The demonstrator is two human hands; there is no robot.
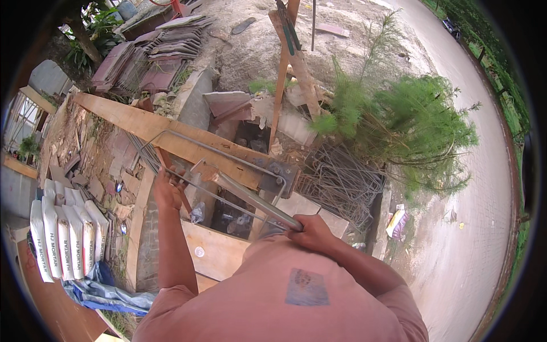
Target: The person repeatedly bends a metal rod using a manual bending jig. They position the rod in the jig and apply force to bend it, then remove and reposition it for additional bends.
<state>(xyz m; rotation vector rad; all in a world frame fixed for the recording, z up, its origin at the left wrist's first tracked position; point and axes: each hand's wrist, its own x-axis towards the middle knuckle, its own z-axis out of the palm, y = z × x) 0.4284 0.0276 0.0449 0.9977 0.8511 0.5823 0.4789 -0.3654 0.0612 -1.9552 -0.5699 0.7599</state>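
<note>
My right hand [314, 232] is closed around the lower end of a metal pipe handle [256, 200]. The pipe slants up to the left and ends in a small hooked head over a wooden plank [188, 145]. A thin steel rod [219, 149], bent into a long loop, lies along the plank and turns a corner near its dark metal end block [277, 175]. On the left, my left hand [168, 187] curls its fingers about the rod's lower run, palm partly turned up. Beside that hand, a bundle of thin straight rods [142, 151] reaches the plank.
Bent steel stirrups [342, 182] are heaped right of the plank. White bags [68, 231] stand stacked at left above a blue tarp [111, 290]. Roof tiles [176, 40] are piled at the far left. A feathery green shrub [399, 117] leans beside the paved road [456, 188].
</note>
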